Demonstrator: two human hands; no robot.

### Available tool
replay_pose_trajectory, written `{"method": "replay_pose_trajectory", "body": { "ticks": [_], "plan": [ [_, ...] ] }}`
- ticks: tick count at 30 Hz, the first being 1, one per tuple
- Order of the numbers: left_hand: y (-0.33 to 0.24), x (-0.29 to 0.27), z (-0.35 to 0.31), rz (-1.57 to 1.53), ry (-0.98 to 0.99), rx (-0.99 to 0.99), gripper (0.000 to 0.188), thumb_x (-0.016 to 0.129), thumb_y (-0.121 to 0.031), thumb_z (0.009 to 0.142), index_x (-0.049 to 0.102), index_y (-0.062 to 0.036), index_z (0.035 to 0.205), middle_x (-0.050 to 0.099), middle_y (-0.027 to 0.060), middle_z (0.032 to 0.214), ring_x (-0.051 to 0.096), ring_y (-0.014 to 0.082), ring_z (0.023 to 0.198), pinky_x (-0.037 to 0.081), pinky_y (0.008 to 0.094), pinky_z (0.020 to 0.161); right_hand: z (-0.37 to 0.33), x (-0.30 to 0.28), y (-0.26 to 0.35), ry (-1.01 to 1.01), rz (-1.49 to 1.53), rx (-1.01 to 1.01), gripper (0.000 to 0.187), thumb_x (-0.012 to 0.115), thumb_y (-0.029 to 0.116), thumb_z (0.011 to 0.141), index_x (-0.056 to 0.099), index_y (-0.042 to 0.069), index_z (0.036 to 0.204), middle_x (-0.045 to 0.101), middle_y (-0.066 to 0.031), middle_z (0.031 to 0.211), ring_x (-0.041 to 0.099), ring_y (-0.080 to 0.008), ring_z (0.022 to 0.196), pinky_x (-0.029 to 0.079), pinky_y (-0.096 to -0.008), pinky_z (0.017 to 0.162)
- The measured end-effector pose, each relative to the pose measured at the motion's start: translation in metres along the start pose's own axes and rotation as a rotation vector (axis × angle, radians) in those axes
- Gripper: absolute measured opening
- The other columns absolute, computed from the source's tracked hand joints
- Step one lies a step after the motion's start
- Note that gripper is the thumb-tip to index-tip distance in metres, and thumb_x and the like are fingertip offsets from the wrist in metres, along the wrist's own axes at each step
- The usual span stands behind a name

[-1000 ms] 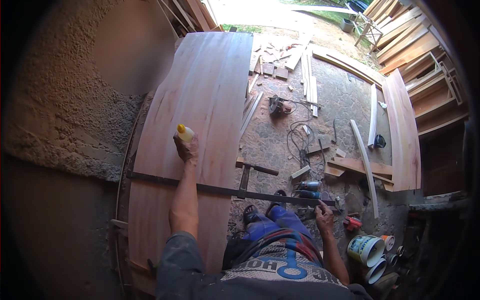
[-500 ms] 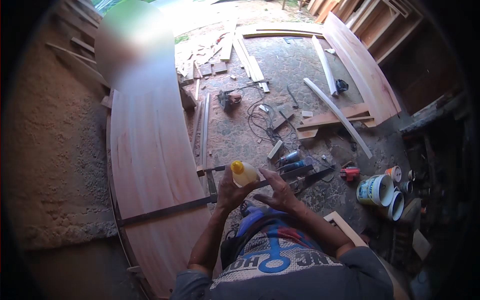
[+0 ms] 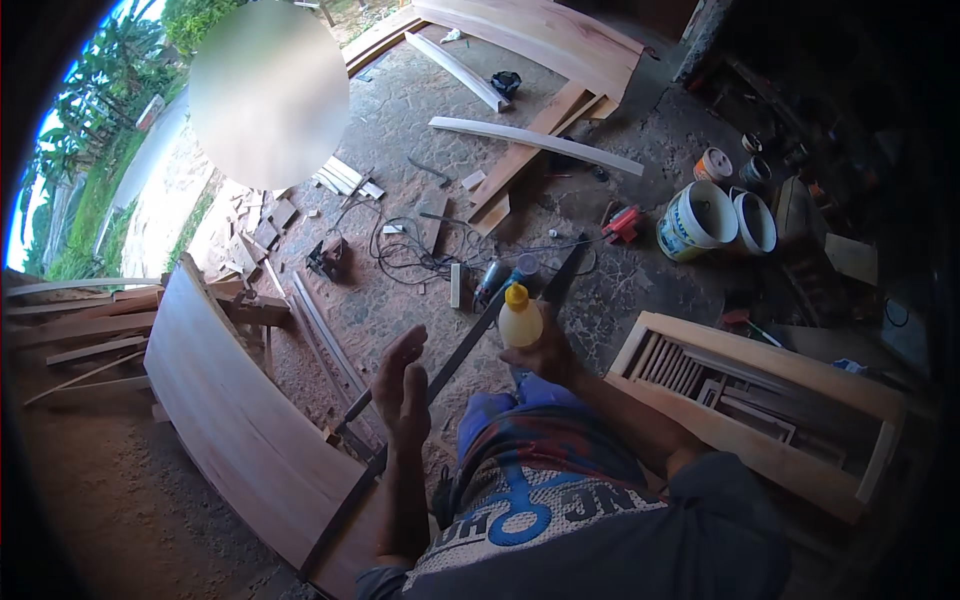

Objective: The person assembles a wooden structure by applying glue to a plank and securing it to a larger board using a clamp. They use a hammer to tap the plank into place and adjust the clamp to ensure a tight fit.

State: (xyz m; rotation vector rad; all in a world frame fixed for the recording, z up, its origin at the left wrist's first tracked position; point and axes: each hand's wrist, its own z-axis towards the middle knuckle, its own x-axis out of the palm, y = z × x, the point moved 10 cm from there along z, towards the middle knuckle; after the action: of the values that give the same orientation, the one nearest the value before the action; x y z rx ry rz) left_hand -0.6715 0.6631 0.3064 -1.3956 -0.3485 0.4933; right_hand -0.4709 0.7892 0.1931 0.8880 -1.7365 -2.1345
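Observation:
A pale glue bottle [image 3: 520,325] with a yellow cap stands upright in front of my body. My right hand [image 3: 548,358] is wrapped round its lower part. To the left, my left hand [image 3: 402,392] holds nothing, its fingers stretched out and thumb apart. Close by it runs a long dark bar clamp [image 3: 465,347], which crosses the near end of a wide reddish wooden panel [image 3: 235,400]. That panel lies on my left, touched by neither hand.
White buckets [image 3: 697,222] and a red power tool [image 3: 622,224] stand on the floor at right. A wooden frame with slats [image 3: 760,405] lies near my right arm. Cables [image 3: 425,250], offcuts and a long pale strip [image 3: 535,135] are spread ahead. A second panel [image 3: 540,35] is farther off.
The glue bottle has passed from my left hand to my right. My left hand has come away and opened. The view has turned to the right.

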Motion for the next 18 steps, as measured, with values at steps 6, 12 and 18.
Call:
{"method": "replay_pose_trajectory", "body": {
  "ticks": [6,12,18],
  "plan": [
    [-0.235,0.022,0.026,-0.595,0.068,0.766,0.059,0.048,-0.06,0.1,0.062,-0.0064,0.121,0.062,0.0182,0.115,0.06,0.0342,0.111,0.049,0.0479,0.097,-0.064,-0.1,-0.109,-0.395,0.263,0.333,0.073,0.085,0.012,0.075,0.038,0.007,0.13,0.056,-0.0091,0.107,0.062,-0.0199,0.091,0.056,-0.0346,0.075],
    [-0.318,-0.005,0.033,-0.971,0.364,0.806,0.034,0.061,-0.028,0.1,0.063,-0.0139,0.131,0.065,0.0059,0.124,0.061,0.0101,0.11,0.049,0.0268,0.091,-0.122,-0.134,-0.095,-0.74,0.308,0.399,0.059,0.083,0.01,0.072,0.049,0.007,0.12,0.059,-0.0045,0.1,0.06,-0.0172,0.088,0.052,-0.0338,0.077],
    [-0.332,0.018,0.045,-1.118,0.458,0.795,0.033,0.064,-0.024,0.098,0.065,-0.0135,0.129,0.068,0.0077,0.12,0.063,0.0101,0.108,0.049,0.0218,0.091,-0.154,-0.138,-0.095,-0.969,0.414,0.278,0.058,0.083,0.019,0.078,0.049,0.008,0.123,0.057,-0.0052,0.106,0.059,-0.0176,0.097,0.05,-0.0358,0.087]
  ]
}}
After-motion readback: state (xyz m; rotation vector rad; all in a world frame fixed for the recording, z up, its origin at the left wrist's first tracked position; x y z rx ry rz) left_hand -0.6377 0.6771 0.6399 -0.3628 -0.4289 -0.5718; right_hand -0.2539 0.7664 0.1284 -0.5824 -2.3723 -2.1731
